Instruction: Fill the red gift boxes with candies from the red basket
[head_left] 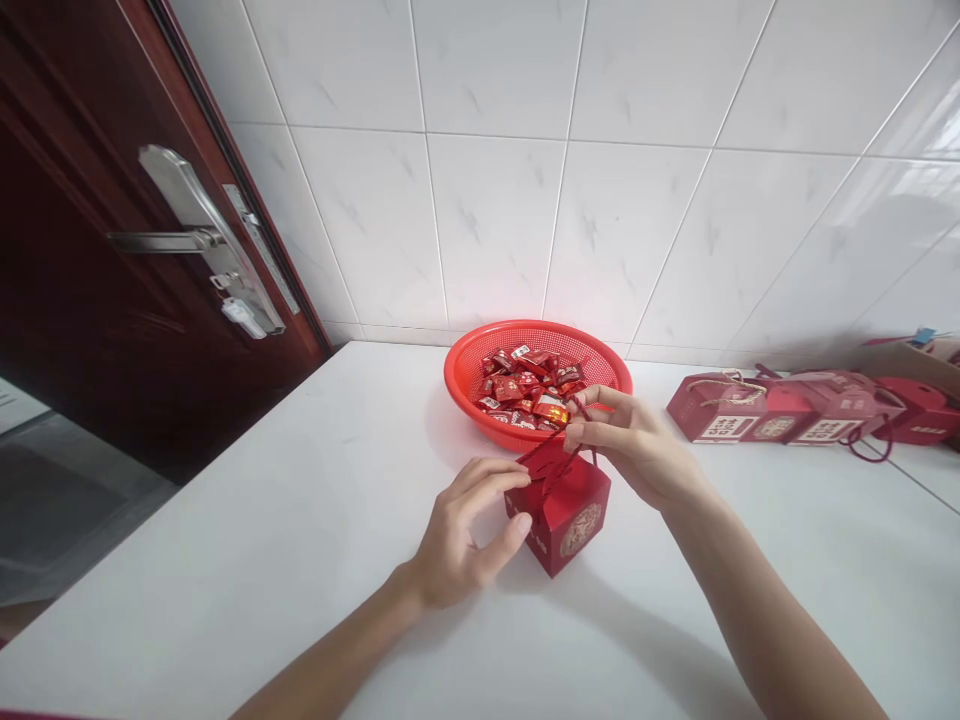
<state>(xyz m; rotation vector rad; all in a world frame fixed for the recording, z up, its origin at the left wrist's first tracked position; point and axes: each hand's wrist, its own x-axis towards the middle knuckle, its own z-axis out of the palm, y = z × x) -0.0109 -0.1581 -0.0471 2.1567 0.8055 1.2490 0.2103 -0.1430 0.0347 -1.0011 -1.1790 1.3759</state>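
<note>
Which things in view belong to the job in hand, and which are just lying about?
Job in hand, apparently:
red box, at the left hand
cord, held in the right hand
basket of wrapped packets, just behind

Probably lying about:
row of other boxes, untouched, though possibly related
carton, far right
keys at the door

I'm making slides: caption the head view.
Left hand at a red box, right hand holding its cord, a basket of packets behind.
</note>
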